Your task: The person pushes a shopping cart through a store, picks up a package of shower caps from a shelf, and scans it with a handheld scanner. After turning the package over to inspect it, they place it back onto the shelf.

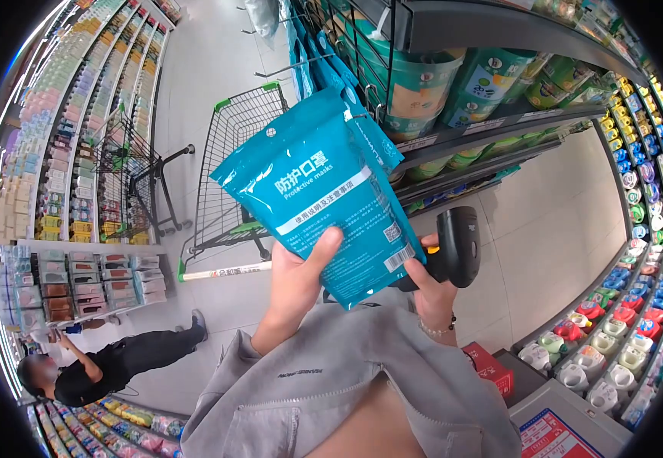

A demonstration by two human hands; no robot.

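Note:
A teal packet of protective masks (339,198) is held up in front of my chest, its back with printed text and a barcode facing me. My left hand (301,267) grips its lower left side, thumb pressed on the front and fingers hidden behind. At the packet's lower right is my right hand (431,294), closed around a black barcode scanner (461,246). The right thumb tip lies close to the printed barcode. A beaded bracelet circles the right wrist.
More teal packets (324,57) hang on hooks beyond the held one. Shelves with green tubs (423,84) stand close on the right. A shopping cart (240,145) stands ahead to the left. A person (110,362) in dark clothes is at the left shelves. Bottles (614,351) line the far right.

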